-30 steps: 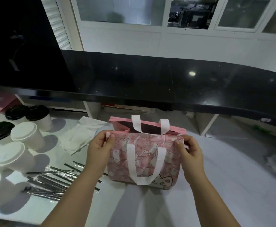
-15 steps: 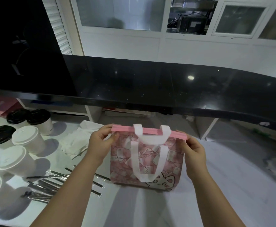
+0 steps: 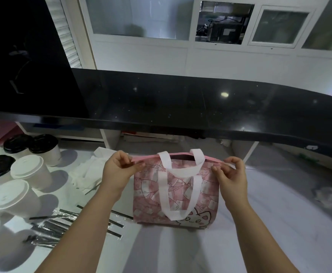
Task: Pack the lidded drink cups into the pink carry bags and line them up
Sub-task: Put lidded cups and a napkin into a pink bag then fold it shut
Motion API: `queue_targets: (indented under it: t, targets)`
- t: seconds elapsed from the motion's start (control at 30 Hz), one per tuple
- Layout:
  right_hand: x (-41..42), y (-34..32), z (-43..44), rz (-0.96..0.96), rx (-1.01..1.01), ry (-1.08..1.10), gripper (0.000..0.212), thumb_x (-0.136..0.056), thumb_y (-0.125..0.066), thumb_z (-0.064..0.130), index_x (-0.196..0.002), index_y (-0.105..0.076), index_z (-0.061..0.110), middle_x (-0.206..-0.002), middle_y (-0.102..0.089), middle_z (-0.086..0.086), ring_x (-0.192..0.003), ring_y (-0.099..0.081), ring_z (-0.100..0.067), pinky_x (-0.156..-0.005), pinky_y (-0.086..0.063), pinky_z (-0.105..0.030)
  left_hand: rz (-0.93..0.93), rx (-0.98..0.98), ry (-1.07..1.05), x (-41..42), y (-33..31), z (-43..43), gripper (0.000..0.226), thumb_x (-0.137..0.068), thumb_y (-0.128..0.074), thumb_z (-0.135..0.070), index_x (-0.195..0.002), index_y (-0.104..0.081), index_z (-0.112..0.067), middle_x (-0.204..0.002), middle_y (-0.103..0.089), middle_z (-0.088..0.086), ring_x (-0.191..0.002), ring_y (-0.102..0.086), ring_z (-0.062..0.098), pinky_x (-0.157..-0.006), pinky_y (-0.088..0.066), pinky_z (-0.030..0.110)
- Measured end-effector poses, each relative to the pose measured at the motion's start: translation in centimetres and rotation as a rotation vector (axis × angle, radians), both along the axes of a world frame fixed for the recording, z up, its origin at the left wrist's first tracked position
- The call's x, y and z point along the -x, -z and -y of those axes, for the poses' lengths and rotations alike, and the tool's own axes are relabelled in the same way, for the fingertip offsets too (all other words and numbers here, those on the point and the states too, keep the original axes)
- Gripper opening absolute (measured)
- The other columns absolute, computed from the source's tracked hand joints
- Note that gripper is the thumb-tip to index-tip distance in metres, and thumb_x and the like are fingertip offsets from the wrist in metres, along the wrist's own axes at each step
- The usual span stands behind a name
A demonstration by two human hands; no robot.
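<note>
The job looks like it has only just begun. One pink bag [image 3: 176, 196] stands on the white tabletop [image 3: 269, 217], in the lower middle of the frame. Its mouth is just a thin dark slit at the top, and I cannot see any cup inside it. The two white handles [image 3: 180, 171] flop down over its front.

The cups [image 3: 28, 171] are all at the left side of the frame, well apart from the bag. Some are white on top and some are black on top. All of them have lids on. None looks packed yet. I see no filled bags lined up anywhere. There is something pink at the far left under the black shelf [image 3: 180, 107], but I cannot tell what it is. So I think nearly all the packing and lining up is left to do.

The left hand [image 3: 116, 173] pinches the top edge of the bag at its left end, with curled fingers [image 3: 121, 157]. The right hand [image 3: 233, 180] pinches the top edge at its right end the same way. The hands are apart, one at each end of the bag. It looks like they mean to pull the mouth open for a cup.

Wrapped straws [image 3: 50, 227] lie at the lower left, and some white paper [image 3: 88, 170] lies just left of the left hand.
</note>
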State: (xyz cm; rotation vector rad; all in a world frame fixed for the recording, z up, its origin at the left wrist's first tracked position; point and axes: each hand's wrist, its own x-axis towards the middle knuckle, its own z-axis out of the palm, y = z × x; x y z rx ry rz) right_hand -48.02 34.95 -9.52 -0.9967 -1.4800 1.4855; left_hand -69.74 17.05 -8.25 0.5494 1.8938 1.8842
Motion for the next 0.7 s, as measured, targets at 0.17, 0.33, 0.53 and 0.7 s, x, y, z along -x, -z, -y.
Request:
queue_targets:
  t: [0.17, 0.33, 0.53, 0.7]
  targets:
    - [-0.2, -0.4, 0.0, 0.089, -0.187, 0.008, 0.036, -0.086, -0.07, 0.01, -0.095, -0.046, 0.036, -0.093, -0.069, 0.005, -0.088, -0.065, -0.002, -0.062, -0.054, -0.016, 0.071, -0.017, 0.059, 0.3, -0.5, 0.3, 0.036, -0.074, -0.074, 0.006, -0.087, -0.05, -0.018, -0.086, -0.072, 0.012, -0.082, -0.068, 0.022, -0.066, -0.054, 0.024]
    - [-0.6, -0.3, 0.2, 0.222, -0.36, -0.028, 0.046, -0.089, -0.065, 0.004, -0.105, -0.043, 0.042, -0.096, -0.062, 0.017, -0.094, -0.059, -0.002, -0.062, -0.045, -0.007, -0.002, 0.0, 0.156, 0.7, -0.6, 0.9, 0.031, -0.083, -0.064, 0.008, -0.094, -0.056, -0.019, -0.086, -0.075, 0.003, -0.084, -0.071, 0.015, -0.071, -0.053, 0.02]
    - [-1.2, 0.0, -0.6, 0.436, -0.727, -0.145, 0.031, -0.086, -0.063, -0.004, -0.099, -0.056, 0.023, -0.103, -0.055, 0.005, -0.095, -0.052, -0.015, -0.074, -0.038, -0.01, -0.258, 0.069, 0.206, 1.0, -0.8, 1.3, 0.028, -0.085, -0.066, 0.002, -0.08, -0.068, -0.026, -0.095, -0.072, -0.008, -0.096, -0.067, 0.013, -0.081, -0.055, 0.024]
    - [-2.3, 0.6, -1.7, 0.445, -0.89, -0.132, 0.024, -0.077, -0.072, -0.007, -0.092, -0.069, 0.011, -0.1, -0.06, 0.01, -0.093, -0.057, -0.014, -0.08, -0.042, -0.015, -0.605, 0.205, 0.198, 0.9, -0.8, 1.9, 0.024, -0.084, -0.071, -0.013, -0.081, -0.07, -0.037, -0.104, -0.067, -0.022, -0.104, -0.061, 0.002, -0.09, -0.047, 0.018]
